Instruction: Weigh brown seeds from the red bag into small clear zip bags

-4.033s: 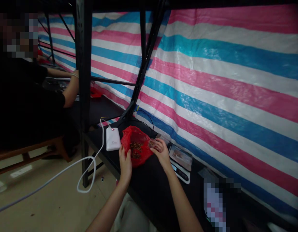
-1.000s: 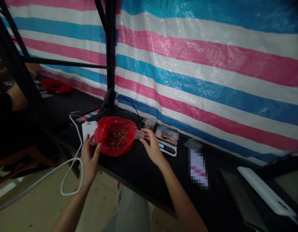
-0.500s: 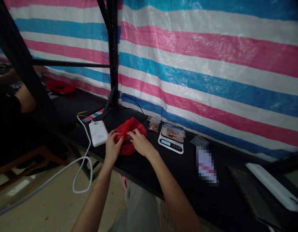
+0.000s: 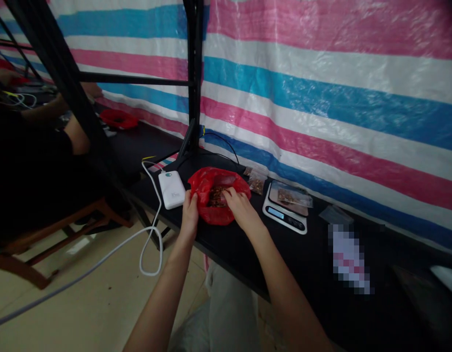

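Note:
A red plastic bag (image 4: 226, 177) sits on the black table with its mouth spread, and small brown-gold pieces (image 4: 217, 195) show inside. My left hand (image 4: 190, 211) is closed on the bag's left rim, thumb uppermost. Over the right part of the mouth, my right hand (image 4: 242, 208) reaches in with bent fingers. Its fingertips are down among the pieces, and what they pinch is hidden. To the right stands a white kitchen scale (image 4: 284, 217) with a lit display, bearing a clear bag of brown pieces (image 4: 293, 197).
A white power bank (image 4: 172, 189) with a white cable (image 4: 151, 228) lies left of the bag. Small clear bags of pieces (image 4: 257, 184) lie behind. Further right are a clear bag (image 4: 335, 215) and a blurred-out item (image 4: 348, 259). A black metal post (image 4: 195, 73) rises behind; another person's arm (image 4: 77, 134) shows left.
The red bag's mouth, bunched before, is now spread, exposing the pieces. My hands have moved apart, the left to the rim and the right into the mouth. The view has shifted left.

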Tool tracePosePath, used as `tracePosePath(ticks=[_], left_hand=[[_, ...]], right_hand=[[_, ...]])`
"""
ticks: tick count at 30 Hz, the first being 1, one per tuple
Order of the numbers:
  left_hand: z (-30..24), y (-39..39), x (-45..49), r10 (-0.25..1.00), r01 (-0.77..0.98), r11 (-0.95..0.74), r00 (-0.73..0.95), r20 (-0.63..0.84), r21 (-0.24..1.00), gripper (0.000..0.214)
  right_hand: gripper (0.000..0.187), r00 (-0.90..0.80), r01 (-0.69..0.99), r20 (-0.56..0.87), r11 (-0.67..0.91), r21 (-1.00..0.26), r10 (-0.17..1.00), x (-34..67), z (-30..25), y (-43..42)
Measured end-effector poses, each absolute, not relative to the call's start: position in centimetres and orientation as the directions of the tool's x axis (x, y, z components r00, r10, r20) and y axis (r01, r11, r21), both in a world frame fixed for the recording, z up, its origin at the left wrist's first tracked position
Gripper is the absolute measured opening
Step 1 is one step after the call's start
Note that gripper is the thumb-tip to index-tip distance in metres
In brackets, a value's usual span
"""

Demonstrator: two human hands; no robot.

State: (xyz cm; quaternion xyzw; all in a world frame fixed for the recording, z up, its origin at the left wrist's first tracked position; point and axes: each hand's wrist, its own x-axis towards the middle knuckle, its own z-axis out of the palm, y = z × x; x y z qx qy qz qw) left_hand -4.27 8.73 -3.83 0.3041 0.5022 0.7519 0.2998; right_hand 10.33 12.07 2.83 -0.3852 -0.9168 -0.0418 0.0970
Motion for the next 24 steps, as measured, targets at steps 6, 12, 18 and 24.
tracePosePath(ticks=[6,12,18,24], left_hand=[[-3.3,9.2,-2.5,0.729,-0.467,-0.334,-0.679,-0.090,0.819,0.019],[-2.7,9.1,-1.8,0.698,-0.582,-0.425,-0.698,-0.158,0.693,0.031],[-1.3,9.4,-0.3,0.692,-0.580,-0.497,-0.714,-0.108,0.645,0.030],[-2.0,10.0,-0.3,0.624,-0.528,-0.525,-0.772,-0.121,0.667,0.031]], right_hand=[[0.038,-0.734,0.651,0.260,0.759,0.003,0.628,9.9,2.5,12.2],[0.039,-0.754,0.586,0.300,0.805,-0.096,0.584,10.3,1.9,12.5],[0.044,-0.718,0.481,0.353,0.794,-0.372,0.600,10.6,1.4,13.0],[0.042,-0.652,0.336,0.365,0.685,-0.647,0.665,11.0,0.9,13.7]])
